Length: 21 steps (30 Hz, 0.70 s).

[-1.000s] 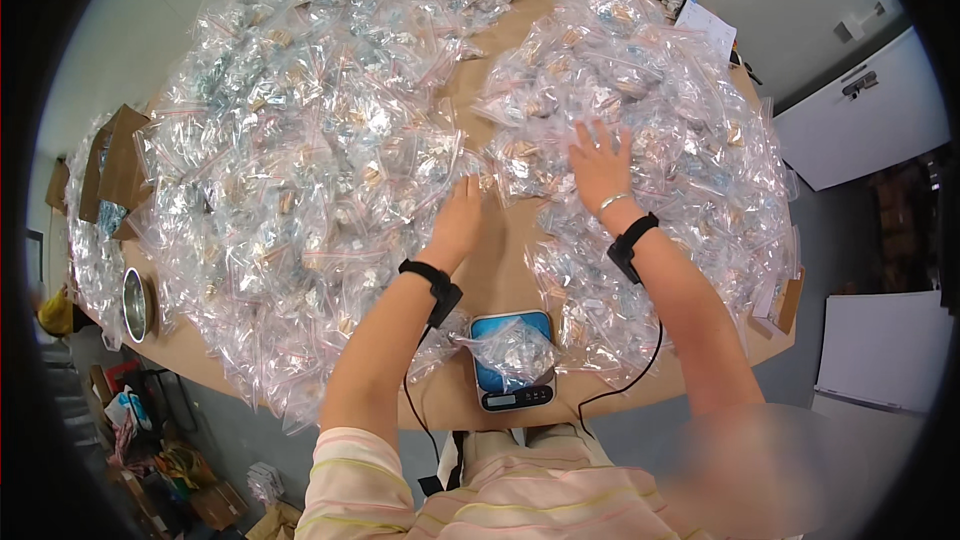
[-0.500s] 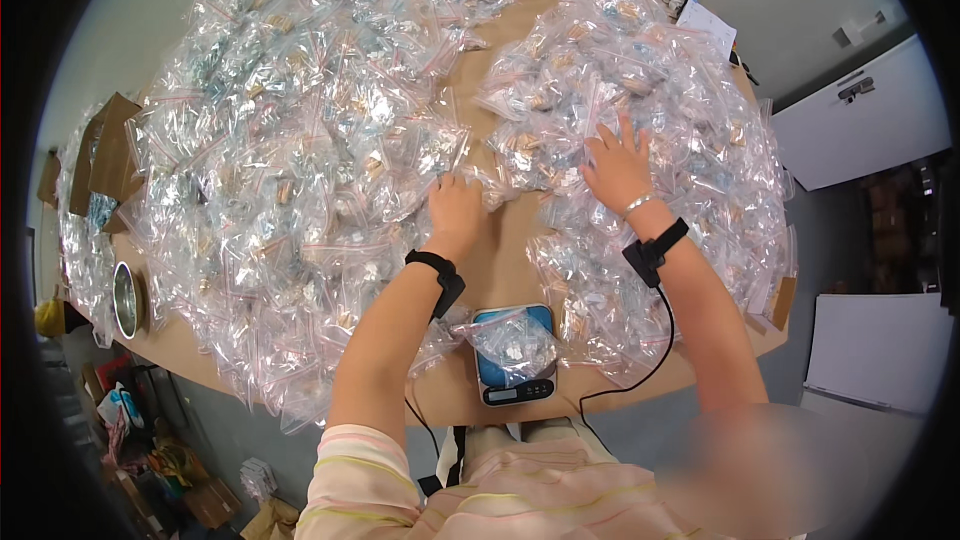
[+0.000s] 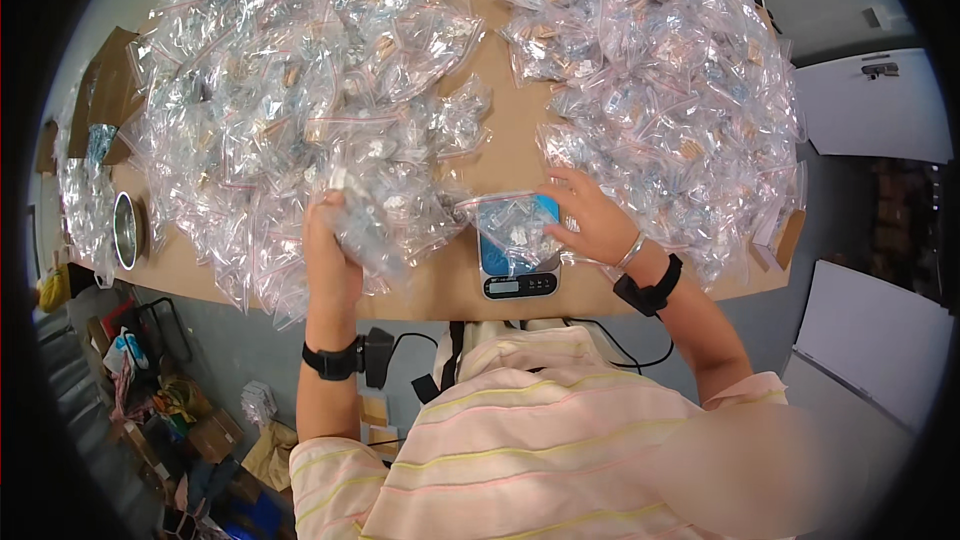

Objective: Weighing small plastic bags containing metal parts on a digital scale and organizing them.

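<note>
My left hand (image 3: pixel 335 250) is closed on a clear zip-lock bag (image 3: pixel 365 230), held at the near edge of the left heap and slightly smeared by motion. On a small kitchen scale (image 3: pixel 519 285) with a blue top lies another clear zip-lock bag (image 3: pixel 518 230) with small pale pieces inside. My right hand (image 3: pixel 592 220) reaches in from the right at that bag, thumb and fingers apart. Its fingertips are at the bag's right side; whether they touch it is hard to tell.
Large heaps of filled zip-lock bags (image 3: pixel 250 90) cover the table on the left and bags (image 3: pixel 680 90) on the right, with a strip of brown tabletop (image 3: pixel 510 130) between. A metal bowl (image 3: pixel 126 230) and an open cardboard box (image 3: pixel 100 90) stand far left. A small carton (image 3: pixel 778 240) sits at the right edge.
My left hand has come back toward me and leftward, now with a bag in it. The right hand has left the right heap and moved down to the bag on the scale. The view has shifted.
</note>
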Available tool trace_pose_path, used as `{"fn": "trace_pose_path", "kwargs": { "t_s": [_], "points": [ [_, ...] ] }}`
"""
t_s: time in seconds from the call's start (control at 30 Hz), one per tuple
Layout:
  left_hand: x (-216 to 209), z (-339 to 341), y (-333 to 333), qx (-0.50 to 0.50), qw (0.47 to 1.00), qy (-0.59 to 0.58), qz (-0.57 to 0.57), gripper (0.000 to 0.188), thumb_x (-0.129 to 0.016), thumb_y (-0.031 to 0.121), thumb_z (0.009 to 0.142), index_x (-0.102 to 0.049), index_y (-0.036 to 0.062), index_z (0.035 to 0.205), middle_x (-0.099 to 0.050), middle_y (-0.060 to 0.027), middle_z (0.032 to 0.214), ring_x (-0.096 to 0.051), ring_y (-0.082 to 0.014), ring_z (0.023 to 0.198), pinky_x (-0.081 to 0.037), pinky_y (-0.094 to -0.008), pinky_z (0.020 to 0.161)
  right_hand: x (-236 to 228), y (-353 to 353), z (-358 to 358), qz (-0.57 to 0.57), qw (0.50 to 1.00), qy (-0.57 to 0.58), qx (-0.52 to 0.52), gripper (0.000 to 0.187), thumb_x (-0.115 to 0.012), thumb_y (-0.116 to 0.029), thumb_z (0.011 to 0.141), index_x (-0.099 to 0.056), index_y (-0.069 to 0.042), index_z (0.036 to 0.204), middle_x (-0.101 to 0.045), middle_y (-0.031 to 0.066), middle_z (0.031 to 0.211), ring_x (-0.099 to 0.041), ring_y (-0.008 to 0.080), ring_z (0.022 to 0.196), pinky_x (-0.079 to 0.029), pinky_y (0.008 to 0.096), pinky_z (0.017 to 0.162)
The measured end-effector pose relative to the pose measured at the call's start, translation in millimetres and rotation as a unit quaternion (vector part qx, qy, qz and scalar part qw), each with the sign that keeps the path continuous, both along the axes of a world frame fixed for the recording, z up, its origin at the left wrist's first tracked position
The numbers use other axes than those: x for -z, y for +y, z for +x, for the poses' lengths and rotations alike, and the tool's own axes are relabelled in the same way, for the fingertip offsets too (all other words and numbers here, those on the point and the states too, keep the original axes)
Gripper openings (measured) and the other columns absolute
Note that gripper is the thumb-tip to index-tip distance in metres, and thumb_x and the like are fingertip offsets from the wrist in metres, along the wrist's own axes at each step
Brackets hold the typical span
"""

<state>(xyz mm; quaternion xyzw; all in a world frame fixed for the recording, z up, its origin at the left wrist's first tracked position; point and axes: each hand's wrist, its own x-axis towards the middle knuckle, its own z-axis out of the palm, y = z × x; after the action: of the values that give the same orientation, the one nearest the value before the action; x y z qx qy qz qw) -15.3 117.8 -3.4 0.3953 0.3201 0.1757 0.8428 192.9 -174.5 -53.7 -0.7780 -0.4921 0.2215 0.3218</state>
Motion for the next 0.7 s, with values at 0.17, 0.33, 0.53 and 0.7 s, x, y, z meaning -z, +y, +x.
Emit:
{"fn": "trace_pose_path", "kwargs": {
  "t_s": [0.17,0.33,0.53,0.7],
  "points": [
    [-11.1,-51.4,-36.4,0.033,0.988,0.137,-0.069,0.044,-0.059,0.03,0.091,-0.05,0.0047,0.126,-0.061,-0.01,0.103,-0.063,-0.021,0.09,-0.058,-0.0398,0.07,23.5,17.8,-45.6,-0.167,0.971,-0.132,-0.111,0.092,-0.089,-0.028,0.062,-0.045,-0.023,0.142,-0.03,0.0176,0.148,-0.03,0.0402,0.138,-0.037,0.051,0.107],
    [14.6,-38.7,-69.6,0.19,0.947,0.239,0.104,0.055,-0.073,0.018,0.081,-0.045,0.0032,0.126,-0.057,-0.0115,0.105,-0.062,-0.0224,0.086,-0.054,-0.0377,0.074,57.8,19.7,-46.1,-0.166,0.957,-0.205,-0.125,0.081,-0.087,-0.022,0.062,-0.051,-0.023,0.135,-0.037,0.0171,0.142,-0.037,0.0393,0.133,-0.04,0.0493,0.104],
    [71.1,19.4,-114.3,0.375,0.749,0.219,0.5,0.045,-0.071,0.003,0.066,-0.046,0.0039,0.103,-0.05,-0.0195,0.114,-0.055,-0.0367,0.1,-0.048,-0.041,0.083,59.1,5.1,-5.3,-0.182,0.98,-0.077,0.034,0.049,-0.075,-0.008,0.068,-0.062,-0.015,0.114,-0.056,0.0116,0.108,-0.056,0.0333,0.104,-0.047,0.0428,0.091],
    [122.9,40.5,-142.8,0.382,0.582,0.141,0.704,0.045,-0.073,0.009,0.07,-0.055,0.0052,0.111,-0.047,-0.0246,0.125,-0.05,-0.0412,0.113,-0.044,-0.0434,0.094,-63.4,-20.3,78.7,0.019,0.969,-0.119,0.216,0.03,-0.066,-0.008,0.076,-0.066,-0.007,0.106,-0.061,0.0133,0.107,-0.058,0.0347,0.101,-0.048,0.042,0.089]
  ]
}}
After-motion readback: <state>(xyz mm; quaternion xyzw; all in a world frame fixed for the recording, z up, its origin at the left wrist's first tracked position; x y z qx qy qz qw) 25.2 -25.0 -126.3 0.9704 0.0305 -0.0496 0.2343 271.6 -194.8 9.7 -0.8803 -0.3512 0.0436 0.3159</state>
